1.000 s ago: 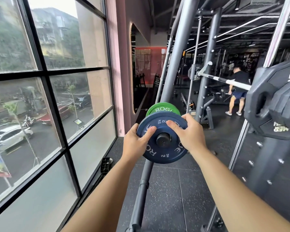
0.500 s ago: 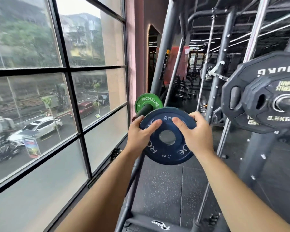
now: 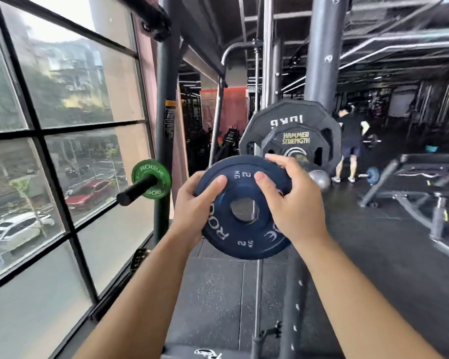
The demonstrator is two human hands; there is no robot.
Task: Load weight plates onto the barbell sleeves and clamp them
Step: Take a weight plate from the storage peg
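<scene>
Plate (image 3: 240, 230) hangs in mid-air between both hands, on no bar. Left hand (image 3: 192, 208) grips its rim at 9 o'clock, thumb flat on the face and fingers curled behind. Right hand (image 3: 293, 206) grips at 2 o'clock, thumb on the face and fingers hooked over the top edge. It is a small blue disc with white ROGUE and 2 KG lettering, its face turned to the camera and its bore open.

Sleeve (image 3: 294, 152) lies at 1 o'clock from the plate, just beyond the right fingertips, so the right hand is the nearer. It already carries two black plates (image 3: 288, 117), a large one marked 10KG behind a smaller Hammer Strength one. Its axis seems to run out toward the viewer, though the tip is blurred and partly hidden by the right hand. As I judge it, the bore must rise toward 1 o'clock and square up to that axis before the plate will slide on; held tilted, it would likely bind at the tip. No clamp shows.

Farther out at 9 o'clock, a green plate (image 3: 140, 172) sits on a black peg (image 3: 138, 189) beside the window (image 3: 62, 99), well apart from the hands.
</scene>
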